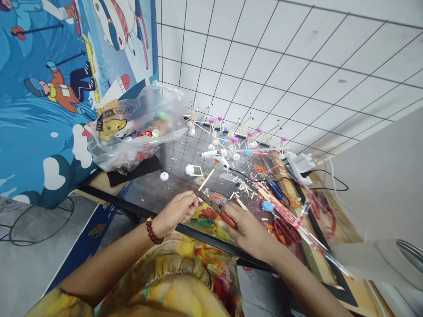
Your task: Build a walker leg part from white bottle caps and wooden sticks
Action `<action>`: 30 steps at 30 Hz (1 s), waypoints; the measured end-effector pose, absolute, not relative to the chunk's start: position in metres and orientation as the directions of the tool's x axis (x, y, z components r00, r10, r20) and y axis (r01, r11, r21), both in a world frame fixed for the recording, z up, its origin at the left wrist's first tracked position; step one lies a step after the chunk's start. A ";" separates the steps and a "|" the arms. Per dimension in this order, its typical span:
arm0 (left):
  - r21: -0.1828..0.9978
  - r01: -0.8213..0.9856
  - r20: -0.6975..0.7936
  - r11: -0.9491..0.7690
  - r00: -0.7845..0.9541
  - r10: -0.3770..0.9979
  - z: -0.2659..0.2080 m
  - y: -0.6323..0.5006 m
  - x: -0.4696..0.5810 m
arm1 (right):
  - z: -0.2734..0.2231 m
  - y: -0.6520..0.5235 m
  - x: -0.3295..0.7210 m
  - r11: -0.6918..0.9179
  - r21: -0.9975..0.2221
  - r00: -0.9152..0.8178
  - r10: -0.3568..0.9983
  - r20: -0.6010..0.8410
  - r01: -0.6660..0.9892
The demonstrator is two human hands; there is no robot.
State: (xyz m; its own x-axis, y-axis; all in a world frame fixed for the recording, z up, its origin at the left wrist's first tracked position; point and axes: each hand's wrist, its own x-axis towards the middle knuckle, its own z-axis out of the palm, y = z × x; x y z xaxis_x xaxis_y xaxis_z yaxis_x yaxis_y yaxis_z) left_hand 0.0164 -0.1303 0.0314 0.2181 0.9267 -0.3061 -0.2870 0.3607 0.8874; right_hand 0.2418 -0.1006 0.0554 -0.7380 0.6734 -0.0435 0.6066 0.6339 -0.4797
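My left hand (180,209), with a beaded bracelet at the wrist, is closed in a pinch at the near end of a thin wooden stick (207,179). My right hand (246,226) is wrapped around the reddish-brown handle of a knife (228,219). Its dark blade reaches left to the stick, close to my left fingertips. Just beyond the stick lie a small square stick frame with a white cap (189,170) and a white glue gun (213,153). Wood scraps (244,187) are scattered to the right.
Several stick structures with pink and white caps (234,139) stand along the back by the tiled wall. A clear plastic bag (139,127) of caps sits at left. On the right are bundled sticks (280,207), scissors (286,229), a blue cutter (276,190) and a power strip (299,163).
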 end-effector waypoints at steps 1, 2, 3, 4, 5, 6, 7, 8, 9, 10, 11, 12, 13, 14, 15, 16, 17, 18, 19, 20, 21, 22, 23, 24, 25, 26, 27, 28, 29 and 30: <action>0.887 -0.291 -0.302 0.358 0.222 0.927 0.032 -0.130 0.017 | 0.056 -0.100 0.242 0.637 -0.478 -0.739 0.673 -0.038 0.605; 0.886 -0.294 -0.299 0.358 0.227 0.927 0.032 -0.130 0.017 | 0.056 -0.100 0.242 0.639 -0.476 -0.739 0.673 -0.035 0.604; 0.884 -0.298 -0.298 0.359 0.231 0.926 0.032 -0.130 0.017 | 0.057 -0.100 0.242 0.641 -0.472 -0.739 0.673 -0.034 0.605; 0.884 -0.301 -0.295 0.358 0.236 0.926 0.033 -0.130 0.017 | 0.057 -0.100 0.243 0.642 -0.468 -0.738 0.674 -0.033 0.608; 0.884 -0.302 -0.292 0.356 0.238 0.926 0.034 -0.130 0.018 | 0.056 -0.100 0.243 0.642 -0.463 -0.736 0.676 -0.034 0.611; 0.885 -0.304 -0.288 0.353 0.239 0.927 0.034 -0.130 0.018 | 0.056 -0.100 0.244 0.643 -0.458 -0.736 0.676 -0.037 0.614; 0.885 -0.306 -0.284 0.351 0.240 0.928 0.035 -0.130 0.018 | 0.055 -0.100 0.244 0.643 -0.452 -0.734 0.678 -0.039 0.618; 0.884 -0.309 -0.282 0.350 0.244 0.928 0.036 -0.130 0.017 | 0.055 -0.100 0.245 0.644 -0.446 -0.733 0.679 -0.040 0.622; 0.884 -0.310 -0.280 0.349 0.247 0.928 0.036 -0.130 0.017 | 0.054 -0.100 0.245 0.644 -0.440 -0.731 0.681 -0.041 0.625; 0.884 -0.308 -0.280 0.351 0.254 0.926 0.036 -0.129 0.016 | 0.053 -0.100 0.246 0.644 -0.436 -0.729 0.683 -0.042 0.629; 0.884 -0.300 -0.284 0.359 0.265 0.922 0.036 -0.129 0.015 | 0.053 -0.101 0.246 0.643 -0.435 -0.727 0.685 -0.042 0.631; 0.884 -0.288 -0.291 0.368 0.277 0.916 0.035 -0.129 0.014 | 0.053 -0.101 0.246 0.640 -0.438 -0.726 0.687 -0.042 0.631; 0.883 -0.279 -0.297 0.377 0.288 0.910 0.034 -0.128 0.013 | 0.053 -0.102 0.246 0.636 -0.444 -0.725 0.687 -0.044 0.631; 0.882 -0.276 -0.300 0.382 0.296 0.907 0.033 -0.128 0.012 | 0.054 -0.103 0.246 0.631 -0.454 -0.725 0.687 -0.048 0.628; 0.879 -0.281 -0.298 0.385 0.305 0.904 0.032 -0.128 0.011 | 0.054 -0.103 0.246 0.626 -0.468 -0.727 0.685 -0.052 0.624; 0.874 -0.293 -0.294 0.387 0.315 0.902 0.031 -0.128 0.010 | 0.055 -0.103 0.246 0.620 -0.484 -0.730 0.681 -0.060 0.618; 0.868 -0.307 -0.289 0.389 0.323 0.901 0.030 -0.128 0.009 | 0.055 -0.104 0.246 0.613 -0.501 -0.734 0.676 -0.067 0.611; 0.863 -0.319 -0.286 0.392 0.330 0.900 0.029 -0.128 0.009 | 0.056 -0.104 0.246 0.606 -0.517 -0.736 0.673 -0.072 0.605; 0.859 -0.324 -0.288 0.396 0.334 0.897 0.029 -0.129 0.009 | 0.056 -0.104 0.247 0.599 -0.530 -0.738 0.671 -0.077 0.600; 0.856 -0.324 -0.293 0.402 0.336 0.895 0.029 -0.129 0.009 | 0.056 -0.104 0.247 0.594 -0.540 -0.739 0.669 -0.080 0.597; 0.855 -0.324 -0.297 0.406 0.335 0.894 0.029 -0.129 0.009 | 0.056 -0.103 0.247 0.589 -0.547 -0.739 0.668 -0.085 0.595; 0.854 -0.325 -0.300 0.407 0.332 0.894 0.030 -0.129 0.009 | 0.056 -0.103 0.247 0.585 -0.551 -0.739 0.668 -0.089 0.595; 0.852 -0.328 -0.301 0.407 0.330 0.895 0.030 -0.129 0.009 | 0.055 -0.104 0.247 0.581 -0.554 -0.738 0.668 -0.092 0.596; 0.850 -0.333 -0.302 0.409 0.328 0.895 0.030 -0.129 0.010 | 0.055 -0.104 0.247 0.579 -0.556 -0.737 0.670 -0.093 0.596; 0.847 -0.340 -0.302 0.409 0.324 0.896 0.030 -0.129 0.010 | 0.055 -0.104 0.246 0.577 -0.558 -0.735 0.672 -0.090 0.596; 0.845 -0.346 -0.303 0.407 0.318 0.899 0.031 -0.129 0.010 | 0.055 -0.104 0.246 0.577 -0.559 -0.733 0.675 -0.085 0.595; 0.845 -0.349 -0.305 0.405 0.308 0.901 0.031 -0.129 0.011 | 0.055 -0.104 0.246 0.578 -0.560 -0.733 0.676 -0.079 0.593; 0.846 -0.347 -0.308 0.404 0.300 0.903 0.031 -0.128 0.011 | 0.055 -0.104 0.245 0.580 -0.561 -0.733 0.676 -0.072 0.591; 0.848 -0.343 -0.311 0.403 0.292 0.904 0.032 -0.128 0.011 | 0.056 -0.104 0.245 0.583 -0.561 -0.734 0.676 -0.067 0.588; 0.851 -0.338 -0.312 0.401 0.287 0.905 0.032 -0.128 0.011 | 0.057 -0.104 0.244 0.585 -0.560 -0.734 0.676 -0.064 0.587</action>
State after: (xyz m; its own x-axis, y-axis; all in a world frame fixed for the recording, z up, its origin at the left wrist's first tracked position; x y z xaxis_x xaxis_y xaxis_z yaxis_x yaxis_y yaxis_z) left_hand 0.0114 -0.1278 0.0324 0.2873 0.9055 -0.3123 -0.3383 0.4010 0.8513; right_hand 0.2442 -0.1038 0.0568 -0.7342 0.6760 -0.0637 0.5870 0.5848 -0.5599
